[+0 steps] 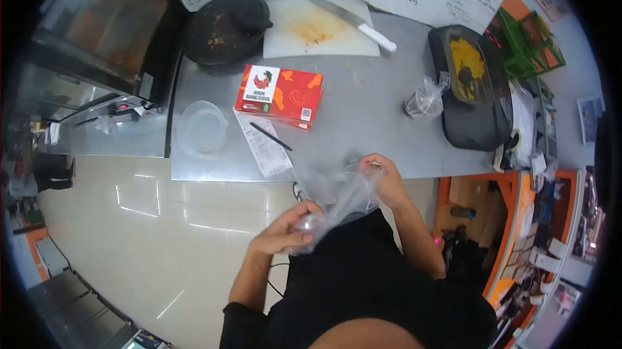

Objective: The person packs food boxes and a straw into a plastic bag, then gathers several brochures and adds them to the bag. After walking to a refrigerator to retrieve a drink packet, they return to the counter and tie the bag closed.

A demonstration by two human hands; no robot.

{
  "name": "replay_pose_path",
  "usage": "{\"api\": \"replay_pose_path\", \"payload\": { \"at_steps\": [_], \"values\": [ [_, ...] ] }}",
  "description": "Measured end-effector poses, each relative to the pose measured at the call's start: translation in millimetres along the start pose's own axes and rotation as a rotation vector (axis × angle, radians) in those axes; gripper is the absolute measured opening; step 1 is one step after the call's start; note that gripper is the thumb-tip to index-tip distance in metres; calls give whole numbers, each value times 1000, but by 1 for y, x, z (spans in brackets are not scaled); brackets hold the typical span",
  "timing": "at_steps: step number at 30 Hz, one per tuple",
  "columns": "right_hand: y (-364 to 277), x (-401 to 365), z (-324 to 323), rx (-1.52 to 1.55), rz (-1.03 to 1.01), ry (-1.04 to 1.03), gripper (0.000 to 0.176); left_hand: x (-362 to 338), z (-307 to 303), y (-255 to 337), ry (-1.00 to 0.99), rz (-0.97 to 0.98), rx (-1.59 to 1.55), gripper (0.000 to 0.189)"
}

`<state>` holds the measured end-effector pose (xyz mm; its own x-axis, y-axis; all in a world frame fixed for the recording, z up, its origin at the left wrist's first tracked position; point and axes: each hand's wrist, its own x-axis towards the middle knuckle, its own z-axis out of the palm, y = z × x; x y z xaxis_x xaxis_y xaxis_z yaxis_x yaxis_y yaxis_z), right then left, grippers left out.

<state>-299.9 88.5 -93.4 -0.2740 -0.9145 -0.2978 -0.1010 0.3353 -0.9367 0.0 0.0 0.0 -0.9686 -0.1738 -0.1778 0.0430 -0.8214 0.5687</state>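
A clear plastic bag (343, 197) stretches between my two hands, in front of the table's near edge. My left hand (285, 227) is closed on its lower left end, where the plastic is bunched up. Higher and to the right, my right hand (382, 174) pinches the bag's other end. Beyond the bag, a red and white box (280, 95) lies on the metal table (369, 116). Under the box's near side is a printed receipt (265, 151) with a black pen (271, 136) across it.
A round clear lid (202, 129) lies at the table's left. Behind are a stone mortar (217, 32), a white cutting board (317, 28) and a knife (356, 20). To the right are a wrapped cup (424, 103) and a tray of yellow food (466, 64).
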Motion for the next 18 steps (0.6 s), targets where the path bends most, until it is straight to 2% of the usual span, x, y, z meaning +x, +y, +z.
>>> {"api": "replay_pose_path", "payload": {
  "at_steps": [2,3,5,6,7,8,9,10,11,13,14,15,17,18],
  "values": [
    [-34,-38,-24,811,321,-26,47,9,14,19,375,-44,967,42],
    [-22,-34,27,925,339,-53,47,-26,-22,36,413,-145,1023,42],
    [-29,-63,2,1131,160,-471,45,-17,-70,2,720,75,760,27],
    [-27,-74,4,936,114,-339,45,-6,-65,1,689,63,750,27],
    [-23,-77,4,941,107,-306,45,2,-56,7,728,59,384,33],
    [-16,-78,3,598,90,-296,42,7,-49,10,760,39,17,39],
    [-8,-78,0,251,81,-283,40,9,-48,7,740,16,23,39],
    [3,-72,0,-294,-143,-83,30,10,-46,1,518,96,-123,49],
    [10,-74,0,-293,-135,-65,30,9,-44,-4,299,170,-267,59],
    [-6,-69,10,98,344,309,23,12,-42,-14,200,168,-384,65],
    [2,-66,6,122,278,275,21,15,-42,-17,111,185,-502,72],
    [11,-64,0,133,281,284,21,15,-40,-12,204,165,-389,72],
    [26,-61,-18,986,344,43,23,17,-35,-3,382,92,-162,72],
    [16,-62,-22,987,339,41,23,26,-46,9,218,13,503,66]
  ]
}}
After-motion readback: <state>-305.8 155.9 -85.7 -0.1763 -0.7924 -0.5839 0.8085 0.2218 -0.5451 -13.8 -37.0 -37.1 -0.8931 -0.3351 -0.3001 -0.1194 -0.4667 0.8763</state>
